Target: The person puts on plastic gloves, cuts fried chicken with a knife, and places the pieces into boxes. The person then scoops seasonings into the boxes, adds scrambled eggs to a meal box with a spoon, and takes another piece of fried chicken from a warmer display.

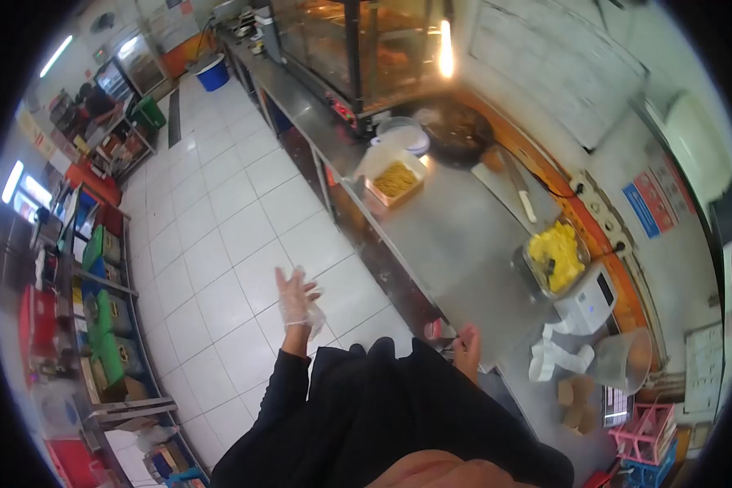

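Observation:
My left hand (295,302), in a clear plastic glove, hangs over the tiled floor with its fingers spread and nothing in it. At the front edge of the steel counter (464,248) is my right hand (467,350), bare, with its fingers curled in. Whatever its fingers hold, if anything, is too small to make out. Close beside it is a small red object (438,328) at the counter's edge. A metal tray of yellow food (555,254) sits farther back, and a plastic tub of yellow-brown food (395,179) stands farther along the counter.
A white printer (587,307) with a curled paper strip (555,358) and a clear plastic container (623,359) stand at right. A knife (522,195) lies on a cutting board (498,189) near a dark wok (457,132). Shelving with green-lidded bins (104,337) lines the left.

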Available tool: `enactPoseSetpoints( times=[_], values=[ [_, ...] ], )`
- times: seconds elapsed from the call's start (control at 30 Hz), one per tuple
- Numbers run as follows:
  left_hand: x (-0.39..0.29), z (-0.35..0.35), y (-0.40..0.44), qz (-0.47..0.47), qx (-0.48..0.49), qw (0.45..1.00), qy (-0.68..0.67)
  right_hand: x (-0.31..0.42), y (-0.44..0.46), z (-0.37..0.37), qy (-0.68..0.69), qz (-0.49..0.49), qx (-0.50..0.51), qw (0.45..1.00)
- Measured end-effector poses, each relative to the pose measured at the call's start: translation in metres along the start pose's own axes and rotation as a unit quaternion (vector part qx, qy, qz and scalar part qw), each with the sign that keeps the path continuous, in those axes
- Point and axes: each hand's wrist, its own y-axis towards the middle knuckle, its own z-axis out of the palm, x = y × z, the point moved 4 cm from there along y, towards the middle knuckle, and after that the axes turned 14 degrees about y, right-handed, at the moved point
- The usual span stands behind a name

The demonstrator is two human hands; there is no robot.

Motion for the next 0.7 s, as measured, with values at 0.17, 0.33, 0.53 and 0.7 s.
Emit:
enactPoseSetpoints(
  times=[0.17, 0.33, 0.53, 0.7],
  values=[
    [-0.024, -0.066, 0.066, -0.027, -0.117, 0.991, -0.053, -0.081, -0.040, 0.048, 0.048, 0.280, 0.278, 0.918],
    [-0.050, -0.012, 0.173, -0.004, -0.035, 0.997, -0.075, -0.056, 0.075, 0.085, -0.101, 0.344, 0.521, 0.775],
    [-0.113, 0.101, 0.289, 0.004, 0.109, 0.989, -0.101, 0.005, 0.322, 0.162, -0.124, 0.097, 0.149, 0.976],
    [-0.153, 0.136, 0.367, 0.028, 0.173, 0.984, -0.021, 0.029, 0.472, 0.230, -0.305, -0.251, -0.058, 0.917]
  ],
)
